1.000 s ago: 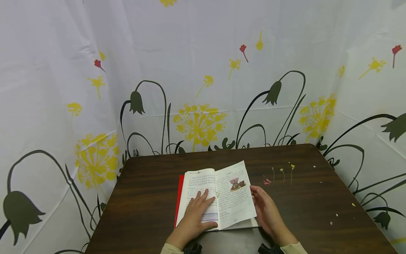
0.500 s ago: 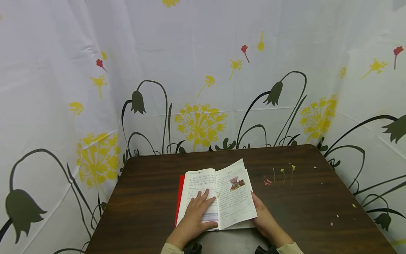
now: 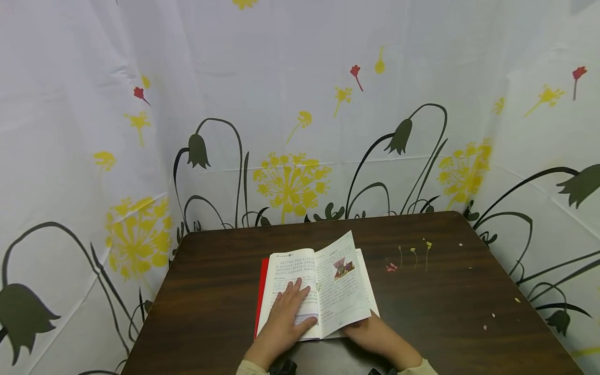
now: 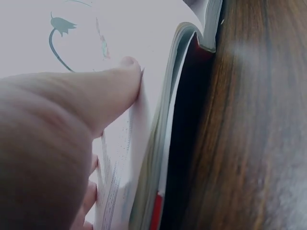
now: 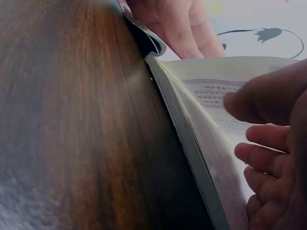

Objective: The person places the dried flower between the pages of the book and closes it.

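Observation:
An open book (image 3: 291, 265) with a red cover edge lies on the dark wooden table. My left hand (image 3: 283, 315) rests with spread fingers on its left page, the thumb near the spine. A right-hand page (image 3: 344, 299), printed with text and a small coloured picture, stands lifted at a slant above the pages beneath. Under its lower edge reaches my right hand (image 3: 375, 336), its fingertips hidden by the page in the head view. From the right wrist, the thumb and loosely bent fingers (image 5: 261, 136) show apart from each other, beside the page's underside.
Right of the book, small yellow flower shapes (image 3: 413, 251) with thin stems and a red one (image 3: 391, 267) lie on the table (image 3: 211, 291). Tiny pale bits (image 3: 493, 315) are scattered farther right. A white curtain (image 3: 281, 78) with printed flowers hangs behind the table.
My right hand has moved left from beside the book to under the lifted page, which now slants farther left and bares more of the page below. My left hand stays on the left page.

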`<state>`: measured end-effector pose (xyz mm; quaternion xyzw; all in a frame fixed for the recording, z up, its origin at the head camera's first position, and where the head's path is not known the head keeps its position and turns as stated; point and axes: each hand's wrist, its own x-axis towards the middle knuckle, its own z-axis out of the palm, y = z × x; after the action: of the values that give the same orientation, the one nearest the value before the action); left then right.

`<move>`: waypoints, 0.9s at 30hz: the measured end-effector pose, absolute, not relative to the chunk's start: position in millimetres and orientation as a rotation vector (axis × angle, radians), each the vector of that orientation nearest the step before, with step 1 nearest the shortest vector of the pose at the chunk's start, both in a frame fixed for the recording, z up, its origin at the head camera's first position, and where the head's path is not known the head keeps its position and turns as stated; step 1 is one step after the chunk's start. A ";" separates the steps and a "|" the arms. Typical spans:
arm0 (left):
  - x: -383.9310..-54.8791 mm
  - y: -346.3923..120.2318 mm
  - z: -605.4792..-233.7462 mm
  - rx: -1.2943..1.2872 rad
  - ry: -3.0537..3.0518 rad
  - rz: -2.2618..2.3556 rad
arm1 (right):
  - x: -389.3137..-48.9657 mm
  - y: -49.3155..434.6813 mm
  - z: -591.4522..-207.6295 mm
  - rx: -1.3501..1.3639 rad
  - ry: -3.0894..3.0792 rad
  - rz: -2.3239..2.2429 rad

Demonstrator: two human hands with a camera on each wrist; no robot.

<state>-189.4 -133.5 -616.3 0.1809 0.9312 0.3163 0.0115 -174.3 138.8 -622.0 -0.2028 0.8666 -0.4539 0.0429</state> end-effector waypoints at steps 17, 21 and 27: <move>-193.9 -138.5 -617.3 0.281 2.952 1.086 | -164.5 132.6 -621.9 -0.949 2.919 -0.912; -194.2 -139.2 -619.1 0.280 2.954 1.098 | -166.0 131.9 -623.9 -0.958 2.891 -0.985; -192.4 -140.3 -618.1 0.315 2.995 1.112 | -175.1 130.8 -631.5 -1.265 2.937 -0.917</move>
<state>-192.4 -140.3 -618.1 0.0981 0.9324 0.3462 -0.0345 -175.1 130.8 -631.5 -0.3788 0.8791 -0.2743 -0.0924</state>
